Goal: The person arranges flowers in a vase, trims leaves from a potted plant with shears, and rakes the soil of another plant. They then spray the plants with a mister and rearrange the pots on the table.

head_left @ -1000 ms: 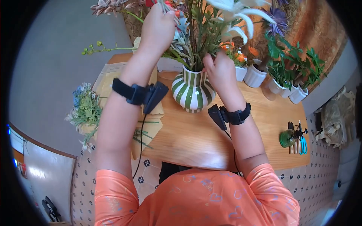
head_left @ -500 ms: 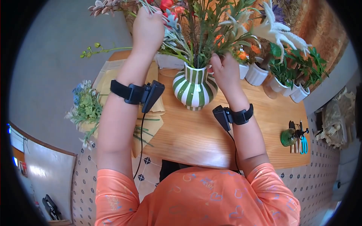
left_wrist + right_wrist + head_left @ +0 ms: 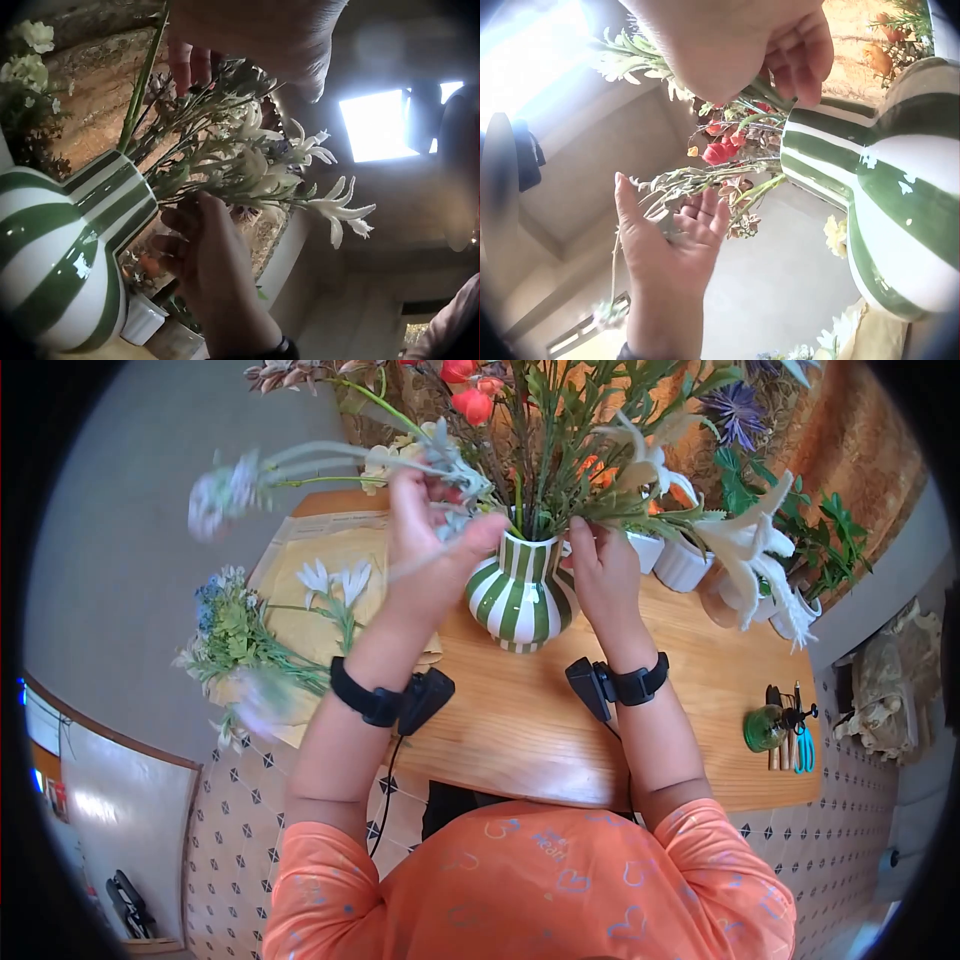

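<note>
A green-and-white striped vase stands on the table, full of artificial flower stems. To its left, my left hand has its thumb spread and fingers loosely extended beside grey-green stems. Those stems lie across the open palm in the right wrist view, and their pale flower head droops left, blurred. At the vase mouth's right, my right hand pinches the stems of white lily-like flowers between thumb and curled fingers. White blooms lean out rightward over that hand. Red flowers rise behind.
Brown paper on the table's left carries white flowers and a blue-and-green bunch. Potted plants line the back right. A green glass bottle stands beside blue-handled scissors near the right edge.
My left hand has come down from the upper stems and loosened, and a pale flower now droops left. The white blooms at right hang lower. The right hand stays near the vase mouth.
</note>
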Available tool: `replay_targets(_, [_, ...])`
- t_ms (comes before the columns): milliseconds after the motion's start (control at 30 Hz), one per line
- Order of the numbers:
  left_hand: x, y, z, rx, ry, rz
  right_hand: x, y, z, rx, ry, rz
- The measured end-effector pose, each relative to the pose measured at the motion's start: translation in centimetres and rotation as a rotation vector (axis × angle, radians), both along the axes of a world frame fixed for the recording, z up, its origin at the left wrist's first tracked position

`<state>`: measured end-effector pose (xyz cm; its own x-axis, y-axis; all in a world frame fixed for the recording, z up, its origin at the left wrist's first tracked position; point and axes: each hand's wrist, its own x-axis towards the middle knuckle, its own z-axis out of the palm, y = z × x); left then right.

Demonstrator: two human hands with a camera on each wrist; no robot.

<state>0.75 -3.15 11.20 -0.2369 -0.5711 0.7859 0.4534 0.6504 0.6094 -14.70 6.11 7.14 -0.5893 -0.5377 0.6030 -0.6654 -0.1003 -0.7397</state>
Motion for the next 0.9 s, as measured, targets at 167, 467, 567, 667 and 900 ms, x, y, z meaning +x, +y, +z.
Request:
replay_targets(167, [-1.7, -0.3, -4.7, -0.009, -0.189, 0.342, 0.4, 0.5, 0.6, 0.076, -0.101, 0.061])
replay_targets(467, [-3.1, -0.7, -6.9, 0.199, -0.499, 0.257, 0.2, 0.5, -0.1, 0.034, 0.034, 0.006])
replay_targets(567, [-3.3, -0.5, -6.2, 0.030, -0.418, 0.271, 0.3, 0.3, -0.4, 0.013, 0.022, 0.011])
replay_targets(667, [-3.2, -0.4, -4.7, -0.212, -0.405, 0.334, 0.2, 0.2, -0.6, 0.007, -0.010, 0.047])
replay_targets(900, [-3.2, -0.9, -1.5, 0.019, -0.399, 0.251, -0.3, 0.2, -1.1, 0.019, -0.018, 0.057])
